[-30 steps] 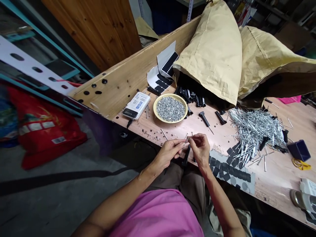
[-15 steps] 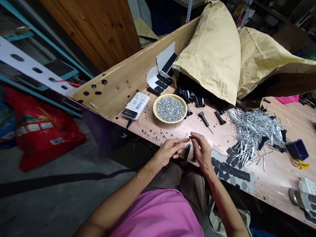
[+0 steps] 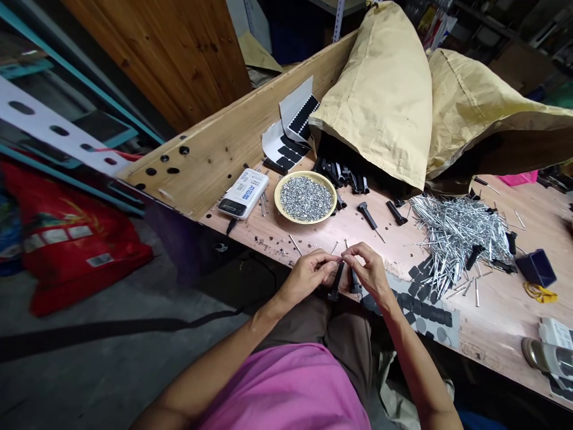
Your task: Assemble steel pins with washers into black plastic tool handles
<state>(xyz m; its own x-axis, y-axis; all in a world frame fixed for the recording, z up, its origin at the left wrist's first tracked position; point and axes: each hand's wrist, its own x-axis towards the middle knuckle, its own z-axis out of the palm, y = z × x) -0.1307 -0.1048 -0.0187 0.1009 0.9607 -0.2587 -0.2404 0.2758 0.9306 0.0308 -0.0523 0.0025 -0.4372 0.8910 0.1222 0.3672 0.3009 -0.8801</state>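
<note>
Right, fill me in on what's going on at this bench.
A person's left hand and right hand come together at the fingertips near the bench edge, close to two black plastic parts. Anything pinched there is too small to make out. Beyond the hands sits a pale yellow bowl of tiny metal pieces; to the right are a heap of thin metal pins and some black pads.
</note>
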